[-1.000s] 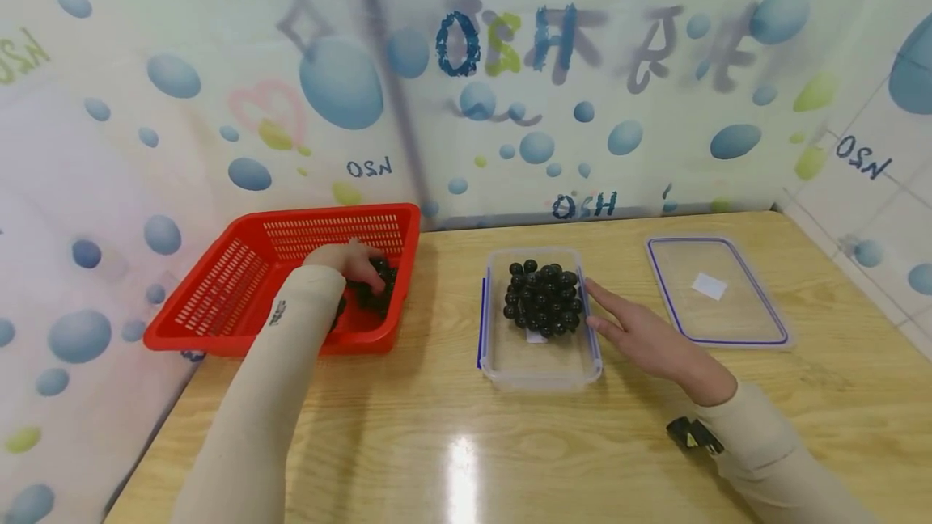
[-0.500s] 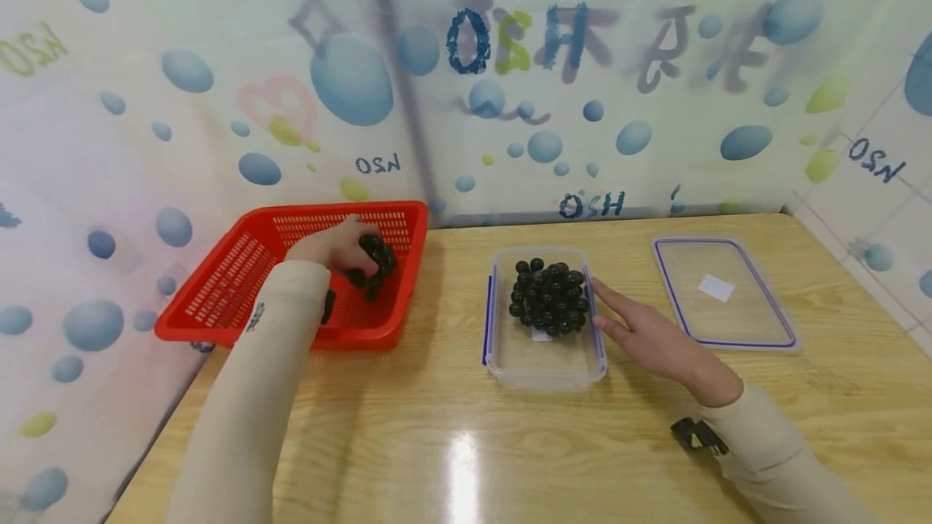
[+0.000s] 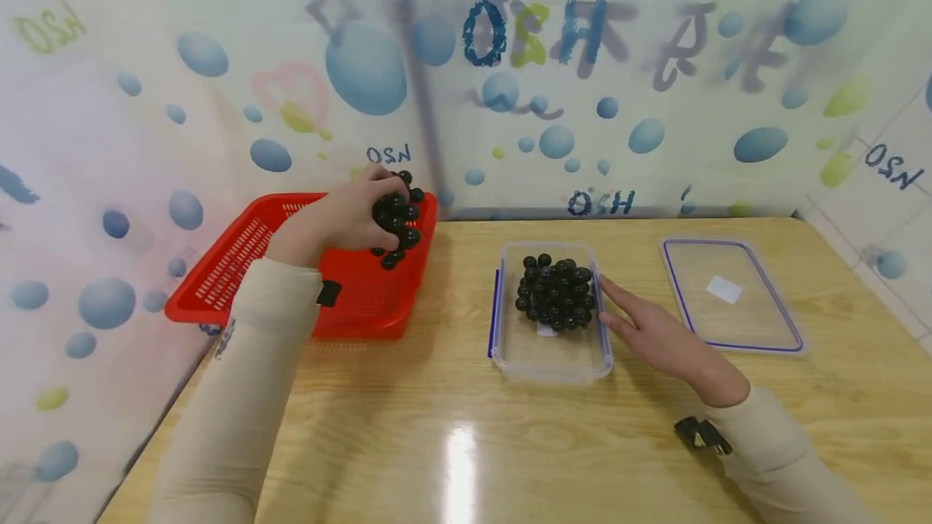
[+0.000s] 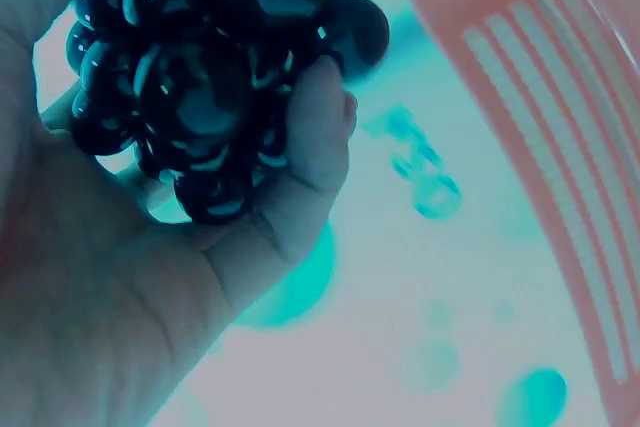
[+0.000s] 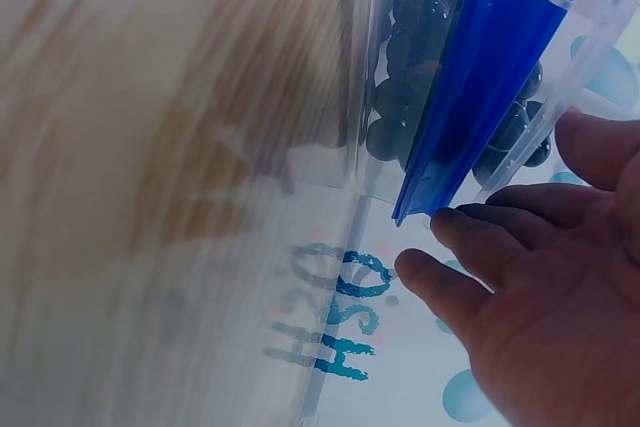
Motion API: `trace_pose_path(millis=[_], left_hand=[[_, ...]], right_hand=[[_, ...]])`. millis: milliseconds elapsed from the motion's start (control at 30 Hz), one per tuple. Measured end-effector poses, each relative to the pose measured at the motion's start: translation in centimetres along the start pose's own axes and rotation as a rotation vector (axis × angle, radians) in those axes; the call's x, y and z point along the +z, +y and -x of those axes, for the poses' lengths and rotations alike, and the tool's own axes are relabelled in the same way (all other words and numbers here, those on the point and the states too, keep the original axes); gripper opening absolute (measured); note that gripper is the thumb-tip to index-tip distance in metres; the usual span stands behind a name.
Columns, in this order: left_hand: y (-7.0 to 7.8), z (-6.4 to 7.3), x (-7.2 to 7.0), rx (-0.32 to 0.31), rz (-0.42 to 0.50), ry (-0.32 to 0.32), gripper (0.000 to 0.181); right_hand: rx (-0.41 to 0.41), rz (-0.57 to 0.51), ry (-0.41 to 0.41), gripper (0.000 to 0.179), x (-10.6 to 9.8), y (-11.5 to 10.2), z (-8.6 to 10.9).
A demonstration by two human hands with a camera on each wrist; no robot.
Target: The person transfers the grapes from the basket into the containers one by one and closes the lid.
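Observation:
A bunch of black grapes (image 3: 396, 217) is gripped in my left hand (image 3: 335, 213), raised above the red basket (image 3: 371, 318). In the left wrist view my thumb and fingers curl round the glossy grapes (image 4: 195, 97). Another bunch of black grapes (image 3: 557, 293) lies inside the clear plastic container (image 3: 549, 362). My right hand (image 3: 666, 338) has its fingers extended, with the fingertips at that container's right side. The right wrist view shows them beside its blue latch (image 5: 480, 87), which hangs folded down.
A clear lid (image 3: 764, 306) with a blue seal and a white label lies on the wooden table (image 3: 408, 427) to the right of the container. Behind the table hangs a white patterned curtain (image 3: 437, 120). The basket stands at the back left.
My left hand has lifted the bunch of grapes up out of the red basket. The right hand stays at the container's side. The head view has shifted slightly.

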State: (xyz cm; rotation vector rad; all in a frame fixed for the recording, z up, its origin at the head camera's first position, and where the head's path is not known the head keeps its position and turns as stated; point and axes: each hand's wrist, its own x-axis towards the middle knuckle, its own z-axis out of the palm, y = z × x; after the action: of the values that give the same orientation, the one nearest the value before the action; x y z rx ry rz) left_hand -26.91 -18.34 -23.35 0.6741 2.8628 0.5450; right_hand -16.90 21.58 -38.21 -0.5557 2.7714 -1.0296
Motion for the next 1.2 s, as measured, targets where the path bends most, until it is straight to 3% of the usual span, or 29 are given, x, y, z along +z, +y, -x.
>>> trace_pose_path(millis=[233, 400, 600, 900, 1200], left_hand=[[6.0, -1.1, 4.1, 0.259, 0.000, -0.093, 0.041], [9.5, -2.3, 7.6, 0.347, -0.024, -0.198, 0.048], [11.3, -3.1, 10.5, 0.359, -0.094, -0.264, 0.056], [12.3, -3.7, 13.6, 0.239, -0.238, -0.313, 0.073], [12.1, -3.2, 14.9, 0.246, -0.349, -0.303, 0.074]], right_hand=[[0.026, -0.004, 0.010, 0.062, 0.0, 0.5, 0.4], [0.028, -0.015, 0.009, 0.063, 0.0, 0.6, 0.5], [0.012, -0.002, 0.020, 0.062, 0.0, 0.6, 0.2], [-0.001, 0.018, 0.027, 0.061, -0.1, 0.4, -0.3], [-0.002, 0.006, 0.017, 0.061, 0.1, 0.4, -0.4]])
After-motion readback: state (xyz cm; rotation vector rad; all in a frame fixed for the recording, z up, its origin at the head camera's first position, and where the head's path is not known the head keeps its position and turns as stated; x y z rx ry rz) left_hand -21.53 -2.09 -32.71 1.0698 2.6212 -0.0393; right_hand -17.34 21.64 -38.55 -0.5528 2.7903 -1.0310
